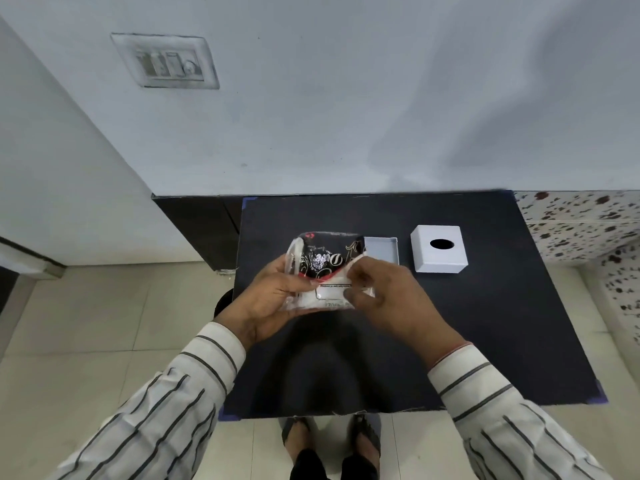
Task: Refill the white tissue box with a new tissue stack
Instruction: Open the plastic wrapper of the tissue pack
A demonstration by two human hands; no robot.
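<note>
Plastic-wrapped, the tissue pack point(323, 271) hangs above the tabletop point(485, 341), left hand point(273, 299) cupping it, right hand point(377, 289) pinching its wrapper, while the box lid point(439, 249) and base point(381, 249) lie apart, so unwrapping, loading and closing remain.

A dark table point(485, 341) with blue tape at its corners stands against a pale blue-grey wall point(346, 98). A switch plate point(165, 60) is mounted high on the wall to the left. Below lies a beige tiled floor point(86, 323). At the right edge, a white surface speckled with dark red point(581, 223) shows. Two sandalled feet point(332, 441) stand under the table's near edge.
</note>
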